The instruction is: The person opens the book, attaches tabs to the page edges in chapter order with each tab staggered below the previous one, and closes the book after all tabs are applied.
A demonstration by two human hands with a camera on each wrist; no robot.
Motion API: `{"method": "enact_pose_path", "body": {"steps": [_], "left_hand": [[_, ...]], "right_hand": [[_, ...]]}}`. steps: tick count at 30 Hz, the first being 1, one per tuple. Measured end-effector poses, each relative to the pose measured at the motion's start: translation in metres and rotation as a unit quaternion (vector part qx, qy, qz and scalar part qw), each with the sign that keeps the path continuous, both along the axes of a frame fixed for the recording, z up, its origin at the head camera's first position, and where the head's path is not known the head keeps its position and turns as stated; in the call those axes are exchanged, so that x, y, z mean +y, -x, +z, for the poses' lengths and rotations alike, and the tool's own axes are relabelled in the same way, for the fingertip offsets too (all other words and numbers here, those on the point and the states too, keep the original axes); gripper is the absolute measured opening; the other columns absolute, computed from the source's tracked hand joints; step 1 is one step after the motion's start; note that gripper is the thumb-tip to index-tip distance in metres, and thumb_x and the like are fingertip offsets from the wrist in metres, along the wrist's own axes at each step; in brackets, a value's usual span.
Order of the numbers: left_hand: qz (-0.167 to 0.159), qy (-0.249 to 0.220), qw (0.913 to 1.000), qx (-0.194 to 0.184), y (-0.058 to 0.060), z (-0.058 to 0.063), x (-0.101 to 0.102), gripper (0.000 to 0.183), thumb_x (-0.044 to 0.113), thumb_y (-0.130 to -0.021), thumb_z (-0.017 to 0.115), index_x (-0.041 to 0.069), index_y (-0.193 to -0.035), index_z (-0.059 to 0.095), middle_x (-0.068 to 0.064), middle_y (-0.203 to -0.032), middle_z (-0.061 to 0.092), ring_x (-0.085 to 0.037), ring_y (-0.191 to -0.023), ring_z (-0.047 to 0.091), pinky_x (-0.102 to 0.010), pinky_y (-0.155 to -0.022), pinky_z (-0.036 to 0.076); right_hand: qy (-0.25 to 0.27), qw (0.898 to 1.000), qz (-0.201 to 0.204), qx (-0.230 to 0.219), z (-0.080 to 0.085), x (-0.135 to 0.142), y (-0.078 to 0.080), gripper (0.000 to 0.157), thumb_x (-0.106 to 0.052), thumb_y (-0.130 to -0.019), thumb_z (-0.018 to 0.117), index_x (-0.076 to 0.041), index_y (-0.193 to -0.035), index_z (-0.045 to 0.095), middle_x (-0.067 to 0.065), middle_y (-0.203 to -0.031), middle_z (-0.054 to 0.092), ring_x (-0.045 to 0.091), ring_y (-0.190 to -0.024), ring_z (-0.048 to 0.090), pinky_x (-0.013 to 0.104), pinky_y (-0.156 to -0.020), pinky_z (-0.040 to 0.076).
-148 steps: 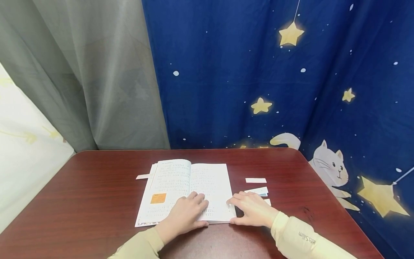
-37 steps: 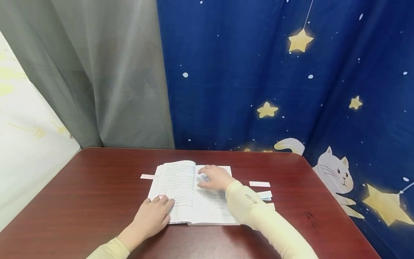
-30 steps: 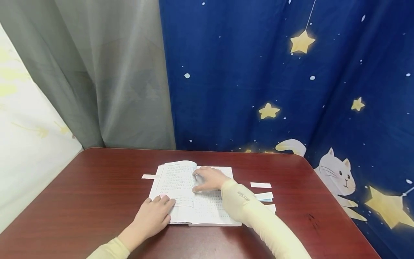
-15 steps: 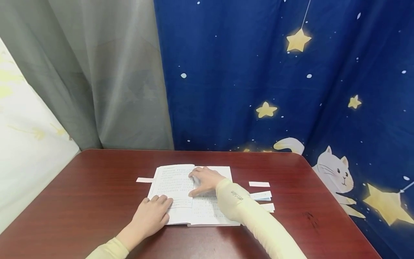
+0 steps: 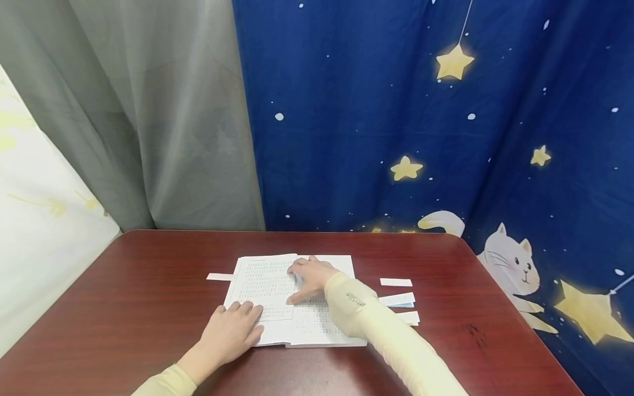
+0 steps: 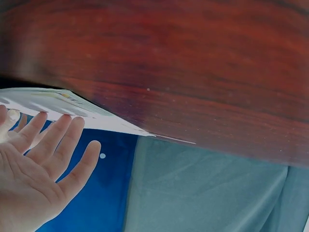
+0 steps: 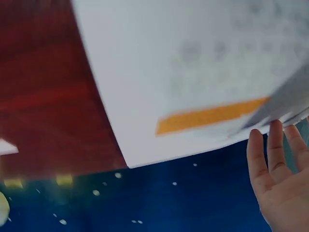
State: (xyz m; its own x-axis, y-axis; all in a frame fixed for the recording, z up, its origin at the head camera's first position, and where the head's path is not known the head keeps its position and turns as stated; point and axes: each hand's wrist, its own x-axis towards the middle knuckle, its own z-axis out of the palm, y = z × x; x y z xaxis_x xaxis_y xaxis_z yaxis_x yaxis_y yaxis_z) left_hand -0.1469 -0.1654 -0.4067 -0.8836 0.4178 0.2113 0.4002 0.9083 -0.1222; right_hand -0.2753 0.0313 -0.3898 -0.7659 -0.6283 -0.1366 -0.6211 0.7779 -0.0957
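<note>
An open book [image 5: 269, 278] of printed text lies on the table, its left page now nearly flat. My left hand [image 5: 230, 330] rests on the lower left page, fingers outstretched; in the left wrist view the same hand [image 6: 43, 169] touches the page with its fingertips. Near the spine, my right hand [image 5: 312, 279] lies across the upper part of the book with thumb and fingers spread, covering part of the right page. The right wrist view has this hand [image 7: 285, 179] touching the paper, an orange block [image 7: 212, 116] printed on the page beside it. Neither hand grips anything.
A white paper strip [image 5: 220, 277] sticks out past the book's left edge. Right of the book lie a white strip [image 5: 396, 282], a white and blue strip [image 5: 400, 300] and another pale strip [image 5: 410, 317]. Curtains hang behind the reddish-brown table [image 5: 148, 308].
Since the oldest frame, a page has turned to the left. My left hand moved to the left page, my right hand from the right edge to the spine. The raised left page has flattened.
</note>
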Motion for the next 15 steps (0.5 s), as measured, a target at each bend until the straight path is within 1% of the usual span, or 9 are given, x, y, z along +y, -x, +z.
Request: {"method": "enact_pose_path", "body": {"steps": [4,7,11,15], "left_hand": [[0.008,0.011,0.9996,-0.023,0.000,0.000,0.000,0.043,0.045,-0.081,0.052,0.011,-0.106,0.059,-0.005,-0.096,0.058,-0.024,-0.086,0.055,-0.043,-0.063,0.042],[0.010,0.016,0.9992,-0.034,0.000,-0.001,0.000,0.048,0.049,-0.079,0.052,0.011,-0.106,0.059,-0.005,-0.096,0.057,-0.024,-0.087,0.054,-0.044,-0.064,0.042],[0.005,0.018,0.9992,-0.035,0.000,-0.001,0.000,0.049,0.050,-0.078,0.053,0.010,-0.106,0.059,-0.006,-0.094,0.057,-0.024,-0.085,0.053,-0.043,-0.063,0.042],[0.001,0.021,0.9995,-0.025,0.000,-0.001,-0.001,0.050,0.050,-0.077,0.055,0.009,-0.105,0.060,-0.005,-0.089,0.056,-0.024,-0.081,0.053,-0.040,-0.059,0.042]], "right_hand": [[-0.009,1.000,-0.001,0.001,0.000,-0.003,0.000,0.079,-0.068,-0.060,0.060,-0.027,-0.126,0.047,-0.007,-0.130,0.040,0.021,-0.116,0.036,0.040,-0.088,0.036],[-0.008,1.000,-0.001,0.006,0.002,-0.003,-0.003,0.078,-0.067,-0.061,0.061,-0.026,-0.126,0.047,-0.007,-0.130,0.040,0.021,-0.115,0.037,0.040,-0.087,0.036],[-0.013,1.000,0.011,0.020,0.003,0.000,-0.010,0.078,-0.068,-0.061,0.060,-0.028,-0.125,0.047,-0.006,-0.129,0.041,0.019,-0.112,0.039,0.040,-0.086,0.037],[-0.023,0.998,0.036,0.034,0.006,0.003,-0.021,0.078,-0.070,-0.061,0.058,-0.029,-0.126,0.046,-0.004,-0.129,0.041,0.018,-0.109,0.041,0.041,-0.084,0.038]]}}
